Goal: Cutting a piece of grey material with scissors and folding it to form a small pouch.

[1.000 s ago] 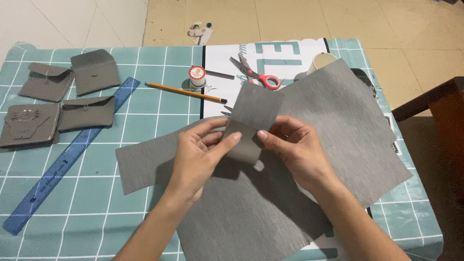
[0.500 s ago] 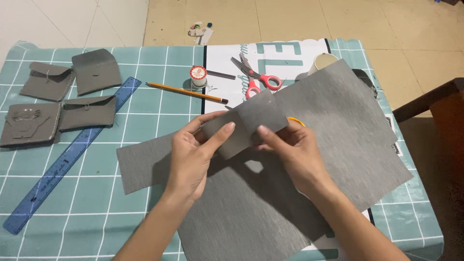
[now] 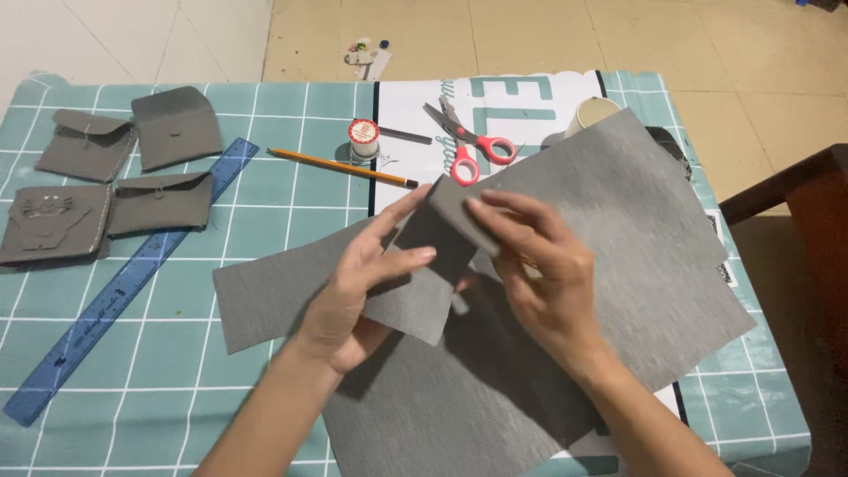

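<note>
Presently, both hands work 1 small felt piece (image 3: 433,265), raised just above the large felt sheet (image 3: 601,291). Left hand (image 3: 353,296) pinches its near edge between thumb and fingers; right hand (image 3: 539,283) presses fingertips on its upper fold. The piece appears part-folded, with no stitching or flap seen on it, so judged unfinished. A felt strip (image 3: 265,296) lies flat under the left hand. Further out on the counter (image 3: 177,389): ruler (image 3: 132,278), pencil (image 3: 344,166), thread spool (image 3: 362,138), scissors (image 3: 468,141). Far left, 4 finished pouches (image 3: 115,181) lie grouped, touching or overlapping.
</note>
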